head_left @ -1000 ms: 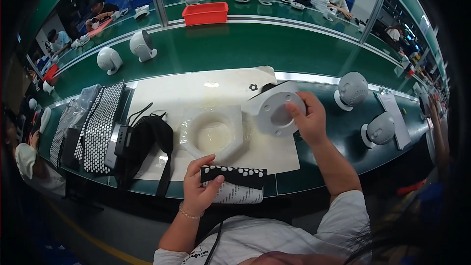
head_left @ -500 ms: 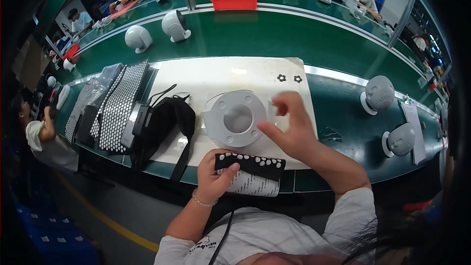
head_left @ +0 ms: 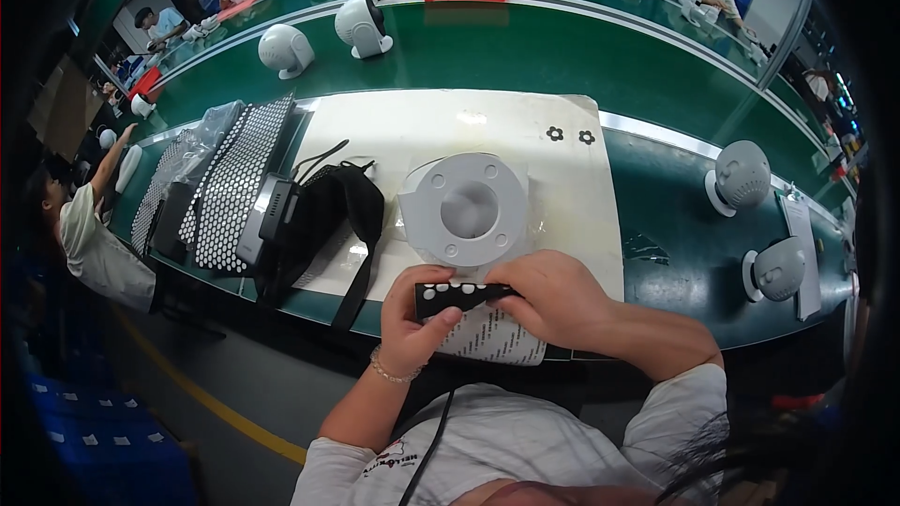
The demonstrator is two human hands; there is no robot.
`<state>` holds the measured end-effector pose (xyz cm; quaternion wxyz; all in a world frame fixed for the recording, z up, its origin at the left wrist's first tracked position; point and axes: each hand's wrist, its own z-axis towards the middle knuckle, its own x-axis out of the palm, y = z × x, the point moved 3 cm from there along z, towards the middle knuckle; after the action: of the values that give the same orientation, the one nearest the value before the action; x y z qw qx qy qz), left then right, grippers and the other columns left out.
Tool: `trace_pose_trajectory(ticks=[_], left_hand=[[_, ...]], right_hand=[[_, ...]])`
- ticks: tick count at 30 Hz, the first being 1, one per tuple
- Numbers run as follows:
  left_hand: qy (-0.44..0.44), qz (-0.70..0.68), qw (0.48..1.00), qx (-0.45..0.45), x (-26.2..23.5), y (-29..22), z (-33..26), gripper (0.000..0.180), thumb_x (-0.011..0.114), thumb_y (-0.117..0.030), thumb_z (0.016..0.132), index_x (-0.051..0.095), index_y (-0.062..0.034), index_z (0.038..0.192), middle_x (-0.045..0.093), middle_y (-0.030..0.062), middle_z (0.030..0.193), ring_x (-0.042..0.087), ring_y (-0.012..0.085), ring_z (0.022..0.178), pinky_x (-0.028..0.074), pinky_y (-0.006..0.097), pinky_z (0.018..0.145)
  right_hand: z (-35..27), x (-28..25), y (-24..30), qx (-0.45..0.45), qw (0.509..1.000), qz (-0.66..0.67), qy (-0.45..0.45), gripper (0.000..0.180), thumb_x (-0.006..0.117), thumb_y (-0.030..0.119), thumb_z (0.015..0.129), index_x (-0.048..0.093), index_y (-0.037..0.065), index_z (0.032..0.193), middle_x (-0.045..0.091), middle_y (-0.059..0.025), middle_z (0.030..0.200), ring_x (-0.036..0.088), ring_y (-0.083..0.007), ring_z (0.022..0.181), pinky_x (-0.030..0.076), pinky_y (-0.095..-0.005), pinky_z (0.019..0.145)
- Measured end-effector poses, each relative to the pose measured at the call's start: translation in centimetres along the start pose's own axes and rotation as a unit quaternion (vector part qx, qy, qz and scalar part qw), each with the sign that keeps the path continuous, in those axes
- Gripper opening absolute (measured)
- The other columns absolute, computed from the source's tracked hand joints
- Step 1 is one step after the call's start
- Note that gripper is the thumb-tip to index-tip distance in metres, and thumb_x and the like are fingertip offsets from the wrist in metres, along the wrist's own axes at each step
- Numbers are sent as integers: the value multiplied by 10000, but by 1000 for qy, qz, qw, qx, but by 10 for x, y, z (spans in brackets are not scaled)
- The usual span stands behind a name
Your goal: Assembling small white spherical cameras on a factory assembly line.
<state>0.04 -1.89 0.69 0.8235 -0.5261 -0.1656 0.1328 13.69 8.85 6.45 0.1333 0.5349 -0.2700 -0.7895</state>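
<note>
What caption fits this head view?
Both hands, left hand and right hand, hold a black dotted strip below a grey round disc.

Factory assembly line (green conveyor [head_left: 562,56])

White short-sleeved shirt, bare forearms — a thin beaded bracelet [head_left: 392,373] circles the left wrist.

Black strip of white round stickers [head_left: 459,296] just below grey disc [head_left: 468,209]; larger dotted sticker sheets [head_left: 239,183] well left of it.
</note>
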Motion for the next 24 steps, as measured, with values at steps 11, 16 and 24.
trace_pose_trajectory(ticks=[11, 16, 24], left_hand=[[-57, -26, 997, -52, -11, 13, -9, 106, 577, 6, 796, 495, 0, 863, 539, 11, 787, 455, 46, 673, 376, 184, 604], [-62, -12, 998, -10, -8, 12, -8, 116, 599, 3, 782, 489, -13, 813, 517, 1, 729, 432, 45, 634, 354, 180, 571], [-55, 19, 998, -29, -10, 15, -9, 128, 621, -22, 777, 495, -3, 791, 523, 7, 706, 436, 49, 607, 360, 187, 543]], right_hand=[[5, -10, -8, 123, 975, 166, 81, 244, 657, 196, 760, 581, 47, 938, 624, -78, 867, 601, -176, 792, 470, -283, 648], [4, -5, -9, 149, 958, 238, 49, 140, 612, 156, 774, 571, 44, 848, 617, -102, 858, 597, -247, 797, 467, -312, 684], [-1, 2, 5, 40, 985, 160, -40, 242, 621, 143, 761, 519, 54, 962, 574, -100, 889, 584, -253, 777, 471, -333, 675]])
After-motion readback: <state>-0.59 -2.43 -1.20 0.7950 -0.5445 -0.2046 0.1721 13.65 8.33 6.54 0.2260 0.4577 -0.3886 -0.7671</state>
